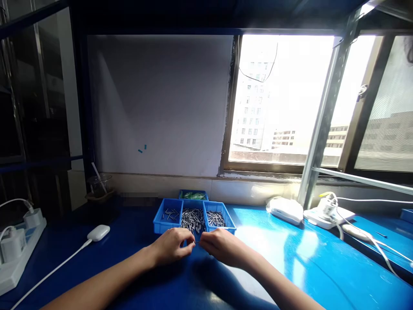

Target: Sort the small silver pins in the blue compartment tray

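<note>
My left hand (172, 246) is closed in a pinch, thumb against the fingers. Opposite it, my right hand (222, 245) also pinches, knuckles up. A thin metal pin (197, 242) spans the small gap between the fingertips; its ends are hidden by the fingers. Just beyond the hands lies a heap of slim metal pins (192, 218) on the blue table. Flanking the heap are a left blue bin (160, 227) with a few scattered pins in it and a right blue bin (229, 220) holding a denser layer of them.
A third blue bin (182, 191) with a green-looking packet stands behind, near the wall. On the left are a white earbud case (98, 233) on a cable, a power strip (14, 262) and a plastic cup (99, 185). A white packet (284, 209) and metal post (322, 116) stand right.
</note>
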Motion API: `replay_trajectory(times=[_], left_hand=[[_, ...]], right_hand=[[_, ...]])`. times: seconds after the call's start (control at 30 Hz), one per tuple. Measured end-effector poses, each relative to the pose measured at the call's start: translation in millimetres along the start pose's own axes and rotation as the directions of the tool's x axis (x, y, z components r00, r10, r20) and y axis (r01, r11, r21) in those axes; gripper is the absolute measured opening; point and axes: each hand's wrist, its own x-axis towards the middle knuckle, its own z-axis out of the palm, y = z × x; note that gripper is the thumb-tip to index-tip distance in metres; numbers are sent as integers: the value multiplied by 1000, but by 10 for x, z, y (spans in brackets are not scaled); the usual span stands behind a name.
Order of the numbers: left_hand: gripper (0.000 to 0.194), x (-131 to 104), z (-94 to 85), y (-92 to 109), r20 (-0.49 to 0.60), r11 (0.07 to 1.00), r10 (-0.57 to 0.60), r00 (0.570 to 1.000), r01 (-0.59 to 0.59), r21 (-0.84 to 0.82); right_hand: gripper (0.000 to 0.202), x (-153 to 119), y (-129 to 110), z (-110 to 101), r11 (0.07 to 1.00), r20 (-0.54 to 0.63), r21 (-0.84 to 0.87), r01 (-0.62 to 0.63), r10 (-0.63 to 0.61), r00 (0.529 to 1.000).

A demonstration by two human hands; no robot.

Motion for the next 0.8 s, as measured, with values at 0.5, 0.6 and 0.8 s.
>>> replay_trajectory(times=[0.5,0.6,0.8], left_hand=[[18,29,-26,9,6,912,-110,994,103,-396],[18,12,-63,1,-63,977,-10,998,-3,-213],[18,-20,-33,-48,28,991,107,994,-109,80]], right_hand=[[29,7,48,110,998,71,-69,0,5,997],[32,4,22,20,994,62,-91,-60,65,996],[33,-5,13,-57,990,25,-101,-98,101,995]])
